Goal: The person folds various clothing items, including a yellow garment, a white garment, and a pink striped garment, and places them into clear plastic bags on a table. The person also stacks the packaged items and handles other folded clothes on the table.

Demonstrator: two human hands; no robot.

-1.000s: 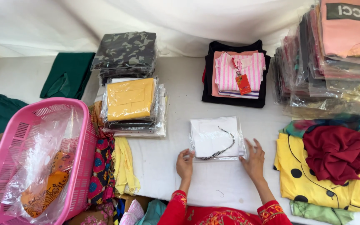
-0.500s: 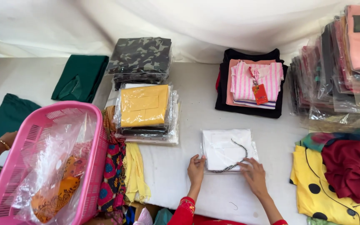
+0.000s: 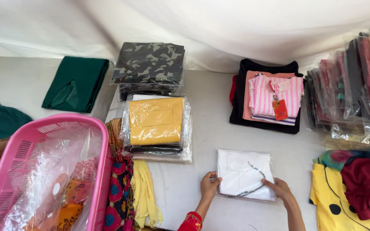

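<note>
While packed stacks lie far on the bench (image 3: 202, 115), a white folded garment (image 3: 245, 174) with a cord is held near, left hand (image 3: 209, 186) gripping its left edge, right hand (image 3: 279, 188) its right; bagging appears undone.

You grip a white cloth garment (image 3: 245, 173) in glossy clear plastic; beside you, the pink basket (image 3: 101, 171) is matt slotted plastic.
</note>
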